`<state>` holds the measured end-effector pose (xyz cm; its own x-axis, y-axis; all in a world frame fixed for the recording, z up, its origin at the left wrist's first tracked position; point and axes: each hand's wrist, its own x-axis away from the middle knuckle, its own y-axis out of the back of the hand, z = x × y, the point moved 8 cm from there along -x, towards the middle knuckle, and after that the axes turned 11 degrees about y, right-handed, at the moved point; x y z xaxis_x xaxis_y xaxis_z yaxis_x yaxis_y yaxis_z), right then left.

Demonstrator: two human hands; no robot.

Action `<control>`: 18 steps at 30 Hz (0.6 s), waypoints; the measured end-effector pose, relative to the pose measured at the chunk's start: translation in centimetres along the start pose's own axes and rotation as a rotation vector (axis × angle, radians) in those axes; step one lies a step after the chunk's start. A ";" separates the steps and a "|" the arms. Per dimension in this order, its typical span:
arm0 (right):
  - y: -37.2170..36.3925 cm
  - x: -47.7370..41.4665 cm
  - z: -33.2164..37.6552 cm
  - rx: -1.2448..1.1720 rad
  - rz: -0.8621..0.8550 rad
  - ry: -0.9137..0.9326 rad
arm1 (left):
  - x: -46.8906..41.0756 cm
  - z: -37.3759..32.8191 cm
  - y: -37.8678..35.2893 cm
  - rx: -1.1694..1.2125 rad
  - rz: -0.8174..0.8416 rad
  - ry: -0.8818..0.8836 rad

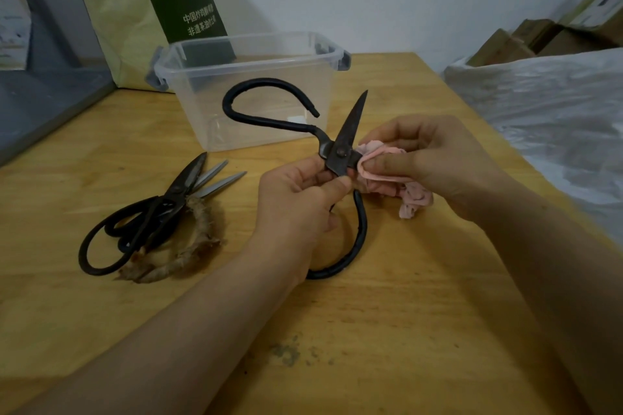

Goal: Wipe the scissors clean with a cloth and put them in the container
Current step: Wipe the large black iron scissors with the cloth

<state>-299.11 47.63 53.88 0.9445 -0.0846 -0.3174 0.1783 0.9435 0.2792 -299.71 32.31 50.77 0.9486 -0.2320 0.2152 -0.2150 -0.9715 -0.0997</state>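
Left hand (pixel 300 202): pinches the opened black scissors (pixel 347 138) at the pivot.
Right hand (pixel 438 162): grips the pink cloth (pixel 413 200) around one blade.
Container (pixel 202 94): at 12 o'clock of the hands.

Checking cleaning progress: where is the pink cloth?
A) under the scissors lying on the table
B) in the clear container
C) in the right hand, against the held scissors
C: the right hand pinches the pink cloth over a blade of the black scissors, which the left hand grips near the pivot.

A yellow wooden table (pixel 404 313) is carrying a clear rectangular plastic container (pixel 202 104); a heap of dark metal scissors (pixel 178 185) is lying front-left of that container.
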 end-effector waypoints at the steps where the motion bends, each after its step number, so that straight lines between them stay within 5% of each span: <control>1: 0.2 0.0 0.2 0.026 0.006 0.011 | 0.0 0.0 0.0 0.000 0.003 0.001; 18: -0.5 0.1 0.8 0.298 0.124 0.064 | 0.2 -0.3 -0.4 -0.016 0.014 -0.033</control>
<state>-298.88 46.90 54.42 0.9464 0.0541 -0.3184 0.1452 0.8095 0.5689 -299.51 32.65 51.18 0.9526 -0.2441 0.1813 -0.2317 -0.9689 -0.0870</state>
